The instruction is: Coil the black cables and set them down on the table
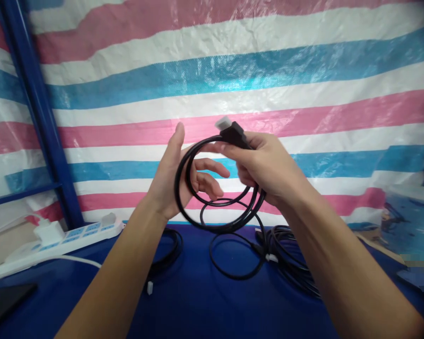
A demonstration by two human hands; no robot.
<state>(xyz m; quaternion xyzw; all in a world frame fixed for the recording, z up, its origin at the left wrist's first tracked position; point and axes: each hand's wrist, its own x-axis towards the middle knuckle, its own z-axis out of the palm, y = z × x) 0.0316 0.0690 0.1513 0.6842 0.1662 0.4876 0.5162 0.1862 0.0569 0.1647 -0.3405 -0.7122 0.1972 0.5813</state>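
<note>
Above the table, my right hand (265, 160) grips a loosely coiled black cable (178, 188), its fingers closed around the loops. A black connector (235, 134) with a pale, blurred tip sticks up from that hand, pointing up and left. My left hand (183, 174) is behind the coil's left side, thumb raised and fingers spread and slightly curled. Whether its palm touches the loops I cannot tell. From the coil's underside a thinner loop hangs toward the table.
On the blue table (198, 306), a black cable bundle (293, 259) lies right and another coil (169, 252) left, partly behind my left forearm. A white power strip (81, 238) and a dark flat object (7, 303) are at left. A blue container (410, 221) stands right, before a striped sheet (233, 66).
</note>
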